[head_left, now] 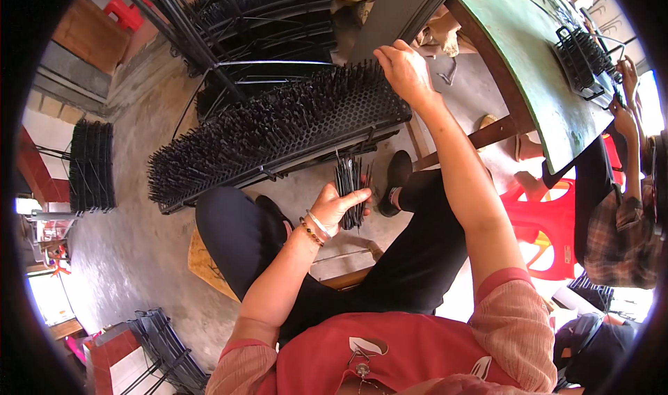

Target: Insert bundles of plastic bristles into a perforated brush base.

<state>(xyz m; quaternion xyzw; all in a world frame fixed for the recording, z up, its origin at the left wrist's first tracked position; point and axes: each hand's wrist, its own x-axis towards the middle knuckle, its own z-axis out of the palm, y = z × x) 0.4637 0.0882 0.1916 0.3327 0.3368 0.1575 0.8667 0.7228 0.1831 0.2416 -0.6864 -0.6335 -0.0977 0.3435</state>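
A long black perforated tray (351,122) slants across in front of my knees, its far side packed with upright thin black sticks (257,120). Bare holes show along the near right part of it. My left hand (330,206) is closed round a loose bundle of thin black sticks (350,183), held between my knees, just short of the tray's near edge. At the tray's far right end, my right hand (406,71) is bent down over the last sticks, fingers pressed together in a pinch. Whatever lies in that pinch is too small to make out.
Curved black racks (271,40) stand behind the tray. A green table (515,54) is at the right, where another person's hands (626,96) touch a black rack (584,57). Red plastic stools (543,221) stand beside it. More black bundles (92,165) are at the left.
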